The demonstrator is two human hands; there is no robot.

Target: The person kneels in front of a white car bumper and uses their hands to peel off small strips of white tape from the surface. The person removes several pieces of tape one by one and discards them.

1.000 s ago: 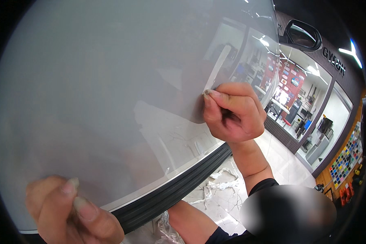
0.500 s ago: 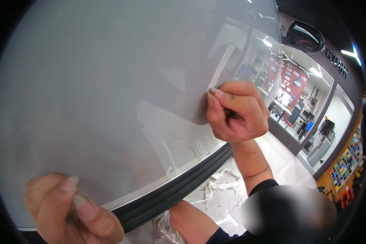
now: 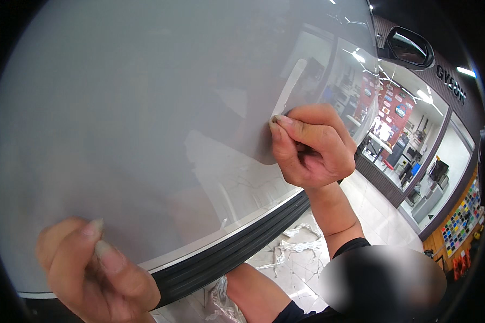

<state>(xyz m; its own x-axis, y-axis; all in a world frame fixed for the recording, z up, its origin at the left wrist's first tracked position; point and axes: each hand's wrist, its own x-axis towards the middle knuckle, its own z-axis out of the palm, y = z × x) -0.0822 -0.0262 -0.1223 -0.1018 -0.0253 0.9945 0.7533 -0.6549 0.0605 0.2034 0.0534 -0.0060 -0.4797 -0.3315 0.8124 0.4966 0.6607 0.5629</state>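
A glossy grey car body panel fills most of the view, with reflections of the hands and room on it. At its right part my right hand is closed in a pinch, thumb against forefinger, close to the panel; anything thin between the fingertips is too small to make out. Low on the left, my left hand has its fingers curled and thumb near forefinger, in front of the panel's lower edge. What it may hold cannot be made out either. Below the panel runs a black ribbed side step.
Crumpled shiny scraps of film lie on the pale tiled floor. A bare limb shows beneath the step. At the upper right are a black side mirror, a glass-fronted room and a board of coloured swatches.
The view has shifted slightly. My left hand sits a little higher, and my right hand has barely moved along the panel. Both keep their pinched shape.
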